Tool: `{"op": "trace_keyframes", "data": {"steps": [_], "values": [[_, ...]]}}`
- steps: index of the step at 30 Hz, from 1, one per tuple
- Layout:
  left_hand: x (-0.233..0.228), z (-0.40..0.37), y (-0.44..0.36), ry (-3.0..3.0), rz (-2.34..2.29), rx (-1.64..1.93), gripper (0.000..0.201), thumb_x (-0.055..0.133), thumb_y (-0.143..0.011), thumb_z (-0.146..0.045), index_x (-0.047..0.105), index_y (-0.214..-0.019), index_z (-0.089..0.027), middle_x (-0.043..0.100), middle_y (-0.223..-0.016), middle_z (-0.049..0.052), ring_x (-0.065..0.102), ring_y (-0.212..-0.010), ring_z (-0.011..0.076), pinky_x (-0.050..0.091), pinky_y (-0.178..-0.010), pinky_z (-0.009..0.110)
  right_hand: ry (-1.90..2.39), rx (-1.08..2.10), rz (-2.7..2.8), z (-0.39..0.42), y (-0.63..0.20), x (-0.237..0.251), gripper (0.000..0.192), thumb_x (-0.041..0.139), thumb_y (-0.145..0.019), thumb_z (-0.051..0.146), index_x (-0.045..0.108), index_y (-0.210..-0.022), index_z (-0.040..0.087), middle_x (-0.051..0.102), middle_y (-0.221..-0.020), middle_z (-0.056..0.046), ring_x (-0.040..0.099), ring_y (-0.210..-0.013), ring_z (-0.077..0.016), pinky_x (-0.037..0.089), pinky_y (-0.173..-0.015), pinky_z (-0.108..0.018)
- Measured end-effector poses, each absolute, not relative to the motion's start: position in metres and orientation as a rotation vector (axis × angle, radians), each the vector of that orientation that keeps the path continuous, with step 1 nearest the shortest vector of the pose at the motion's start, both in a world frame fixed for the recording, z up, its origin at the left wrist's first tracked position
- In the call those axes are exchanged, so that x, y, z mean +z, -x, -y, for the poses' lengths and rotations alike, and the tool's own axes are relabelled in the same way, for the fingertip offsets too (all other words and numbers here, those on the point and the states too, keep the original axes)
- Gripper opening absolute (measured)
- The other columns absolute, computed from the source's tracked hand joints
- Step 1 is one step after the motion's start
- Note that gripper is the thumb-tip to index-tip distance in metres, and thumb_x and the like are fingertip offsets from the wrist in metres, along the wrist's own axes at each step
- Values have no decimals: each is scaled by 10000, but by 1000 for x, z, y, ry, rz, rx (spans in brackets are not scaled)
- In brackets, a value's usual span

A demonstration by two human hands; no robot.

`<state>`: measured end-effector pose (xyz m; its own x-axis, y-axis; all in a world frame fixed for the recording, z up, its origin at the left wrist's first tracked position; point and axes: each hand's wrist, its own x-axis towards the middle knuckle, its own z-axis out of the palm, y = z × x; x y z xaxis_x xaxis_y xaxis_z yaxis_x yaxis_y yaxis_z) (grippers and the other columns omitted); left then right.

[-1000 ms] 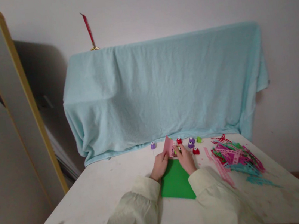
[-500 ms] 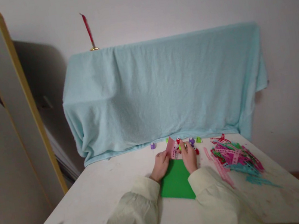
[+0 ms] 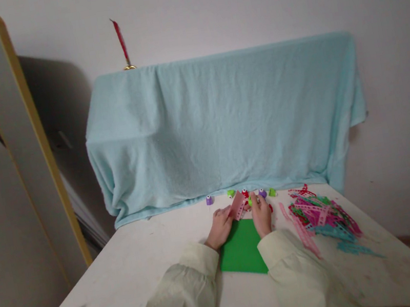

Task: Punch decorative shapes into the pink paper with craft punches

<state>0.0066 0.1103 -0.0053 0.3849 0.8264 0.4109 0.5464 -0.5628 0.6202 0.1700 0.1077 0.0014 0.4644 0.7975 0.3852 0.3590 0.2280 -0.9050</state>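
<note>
A pink strip of paper point(image 3: 237, 204) with a row of punched holes along its right edge is pinched in my left hand point(image 3: 220, 228). Close on its right, my right hand point(image 3: 262, 215) is closed around a small light-green craft punch point(image 3: 250, 201), partly hidden by the fingers. The paper and the punch look apart, though the gap is hard to make out. Below both hands lies a green sheet point(image 3: 242, 248) on the white table point(image 3: 148, 266).
Behind my hands stand more small punches: a purple one point(image 3: 209, 200), a green one point(image 3: 230, 193), a red one point(image 3: 245, 193) and others. To the right lies a heap of punched paper strips point(image 3: 326, 217). A light-blue cloth point(image 3: 224, 124) hangs along the table's back.
The pink strip has tilted further right in my left hand. My right hand with the green punch has shifted slightly right, away from the paper's edge.
</note>
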Motion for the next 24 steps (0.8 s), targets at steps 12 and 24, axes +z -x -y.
{"op": "trace_keyframes", "data": {"steps": [12, 24], "values": [[-7, -116, -4, -1647, -1239, 1390, 439, 412, -876, -469, 664, -978, -125, 687, -976, 89, 597, -927, 233, 421, -864, 330, 1559, 227, 1169, -108, -169, 0, 481, 317, -882, 561, 601, -807, 180, 687, -649, -81, 618, -641, -229, 353, -576, -271], [-13, -124, -8, -1357, -1158, 1464, 469, 581, -783, -488, 658, -1008, -83, 675, -1036, 162, 613, -981, 256, 435, -883, 353, 1245, 503, 1130, -105, -163, 7, 425, 372, -865, 571, 571, -840, 196, 559, -557, 8, 517, -512, -156, 362, -524, -252]]}}
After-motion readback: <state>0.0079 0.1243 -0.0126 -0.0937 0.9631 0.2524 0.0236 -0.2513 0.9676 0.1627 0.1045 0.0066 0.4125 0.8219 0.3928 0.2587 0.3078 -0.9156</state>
